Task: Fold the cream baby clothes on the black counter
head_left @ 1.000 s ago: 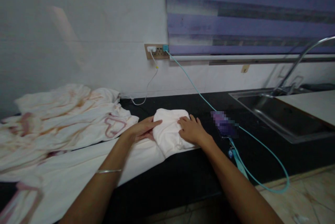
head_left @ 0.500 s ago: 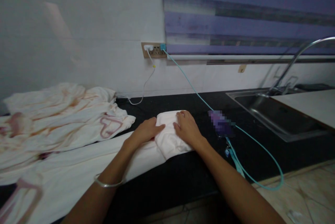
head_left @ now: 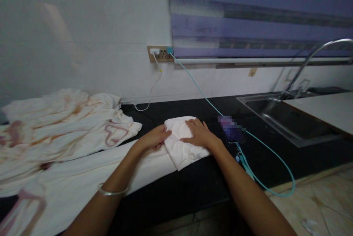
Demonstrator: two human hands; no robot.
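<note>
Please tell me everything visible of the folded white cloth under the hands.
The folded white cloth looks soft, plain and wrinkled, with a pointed near corner. It lies on the black counter, at the right end of a flatter white length. The left hand touches its left edge; the right hand rests spread on top.

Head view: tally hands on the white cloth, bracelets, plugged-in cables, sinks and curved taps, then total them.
Hands on white cloth: 2 (left hand, right hand)
Bracelet: 1
Plugged-in cables: 2 (white cable, teal cable)
Sink: 1
Curved tap: 1
Total: 7
</note>
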